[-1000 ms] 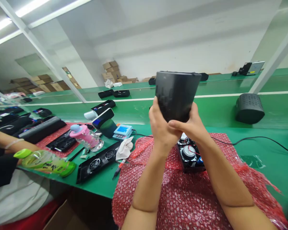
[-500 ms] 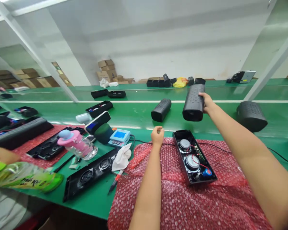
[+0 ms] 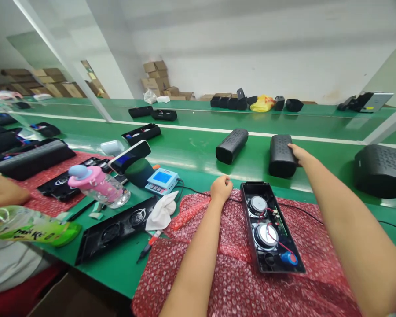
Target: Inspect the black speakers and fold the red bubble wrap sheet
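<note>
My right hand [image 3: 298, 155] grips the right side of a black speaker [image 3: 281, 158] with a dimpled top, at the conveyor's near side. My left hand [image 3: 221, 189] is closed, fingers curled, above the back edge of the red bubble wrap [image 3: 198, 259]; whatever it may hold is hidden. Just right of it lies an open black speaker housing [image 3: 256, 264], with two round drivers [image 3: 265, 235], red wires and a blue cylindrical part [image 3: 289, 258] inside. Another closed speaker [image 3: 232, 146] rests on the green surface beyond my left hand.
A third speaker [image 3: 381, 171] stands at the right. To the left are a white cloth [image 3: 161, 212], a marker-like tool [image 3: 148, 246], a black panel [image 3: 117, 229], a blue meter [image 3: 161, 178], a phone [image 3: 130, 157] and a pink bottle [image 3: 99, 187]. A co-worker's arm [image 3: 6, 191] reaches in at far left.
My right hand has lowered the speaker from mid-air to the green surface. My left hand stays closed near the bubble wrap's back edge. The camera view has shifted.
</note>
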Demonstrator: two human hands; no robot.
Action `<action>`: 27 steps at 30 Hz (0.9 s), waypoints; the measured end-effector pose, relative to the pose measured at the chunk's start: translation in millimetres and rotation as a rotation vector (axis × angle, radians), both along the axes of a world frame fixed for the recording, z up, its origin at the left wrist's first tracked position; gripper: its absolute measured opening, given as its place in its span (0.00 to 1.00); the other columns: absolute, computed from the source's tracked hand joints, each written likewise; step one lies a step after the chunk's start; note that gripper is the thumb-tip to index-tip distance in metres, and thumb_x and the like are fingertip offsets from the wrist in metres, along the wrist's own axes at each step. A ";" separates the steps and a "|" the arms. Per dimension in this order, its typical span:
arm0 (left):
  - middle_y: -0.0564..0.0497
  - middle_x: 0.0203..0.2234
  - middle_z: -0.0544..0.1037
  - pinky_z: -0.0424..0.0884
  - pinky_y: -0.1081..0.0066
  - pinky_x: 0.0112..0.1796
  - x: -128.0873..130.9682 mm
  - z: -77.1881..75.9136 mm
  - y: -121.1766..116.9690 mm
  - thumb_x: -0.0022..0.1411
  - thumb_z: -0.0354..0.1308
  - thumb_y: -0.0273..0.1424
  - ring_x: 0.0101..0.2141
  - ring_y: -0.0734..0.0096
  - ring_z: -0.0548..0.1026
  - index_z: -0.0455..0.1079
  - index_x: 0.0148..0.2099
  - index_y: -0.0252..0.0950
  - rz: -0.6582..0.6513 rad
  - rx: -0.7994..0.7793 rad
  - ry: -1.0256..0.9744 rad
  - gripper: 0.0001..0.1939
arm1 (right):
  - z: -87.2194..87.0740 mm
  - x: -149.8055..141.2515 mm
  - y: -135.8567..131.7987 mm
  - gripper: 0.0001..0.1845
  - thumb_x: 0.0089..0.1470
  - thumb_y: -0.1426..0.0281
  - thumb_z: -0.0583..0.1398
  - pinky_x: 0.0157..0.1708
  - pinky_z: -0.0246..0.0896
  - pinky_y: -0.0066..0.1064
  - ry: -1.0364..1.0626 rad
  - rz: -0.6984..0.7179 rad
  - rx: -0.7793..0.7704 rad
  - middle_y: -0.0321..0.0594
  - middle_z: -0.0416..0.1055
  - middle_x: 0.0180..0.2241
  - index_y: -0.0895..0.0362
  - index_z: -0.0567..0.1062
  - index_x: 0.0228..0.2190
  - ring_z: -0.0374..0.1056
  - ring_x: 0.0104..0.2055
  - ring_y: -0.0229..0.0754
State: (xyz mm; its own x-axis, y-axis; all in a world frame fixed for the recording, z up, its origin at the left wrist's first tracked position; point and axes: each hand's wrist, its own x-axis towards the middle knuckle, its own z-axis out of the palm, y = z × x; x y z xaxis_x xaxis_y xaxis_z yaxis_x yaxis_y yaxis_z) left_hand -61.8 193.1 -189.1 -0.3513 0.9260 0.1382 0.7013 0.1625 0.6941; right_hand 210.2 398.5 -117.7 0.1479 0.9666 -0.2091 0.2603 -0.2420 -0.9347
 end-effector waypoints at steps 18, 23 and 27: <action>0.35 0.57 0.67 0.58 0.56 0.58 -22.1 24.1 -131.1 0.59 0.58 0.29 0.58 0.51 0.64 0.67 0.58 0.31 -0.332 -0.059 0.304 0.24 | 21.2 -84.0 -312.0 0.33 0.53 0.57 0.59 0.58 0.52 0.54 -1.049 0.853 0.866 0.63 0.58 0.55 0.64 0.69 0.55 0.54 0.60 0.65; 0.41 0.66 0.58 0.46 0.55 0.64 -94.3 -7.5 -298.2 0.61 0.58 0.39 0.66 0.53 0.53 0.67 0.60 0.38 -0.489 -0.077 0.181 0.26 | 16.2 -170.7 -397.3 0.27 0.57 0.61 0.59 0.56 0.55 0.53 -1.008 1.525 1.050 0.62 0.59 0.56 0.63 0.70 0.54 0.56 0.60 0.63; 0.41 0.48 0.77 0.62 0.49 0.56 -164.9 -74.0 -433.1 0.50 0.62 0.56 0.53 0.48 0.71 0.74 0.49 0.39 -0.107 0.195 -0.745 0.31 | 0.0 -253.9 -440.5 0.22 0.56 0.65 0.62 0.55 0.55 0.52 -0.969 1.884 1.206 0.61 0.61 0.56 0.61 0.72 0.51 0.55 0.60 0.63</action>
State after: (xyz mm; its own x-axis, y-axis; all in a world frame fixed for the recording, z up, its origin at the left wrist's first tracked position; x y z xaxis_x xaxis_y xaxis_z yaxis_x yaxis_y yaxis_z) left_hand -226.7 -240.1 -263.2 -0.3250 0.9435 0.0643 0.0432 -0.0531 0.9977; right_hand -43.8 -42.1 -117.6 -0.9545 -0.2648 -0.1370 -0.2705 0.9624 0.0247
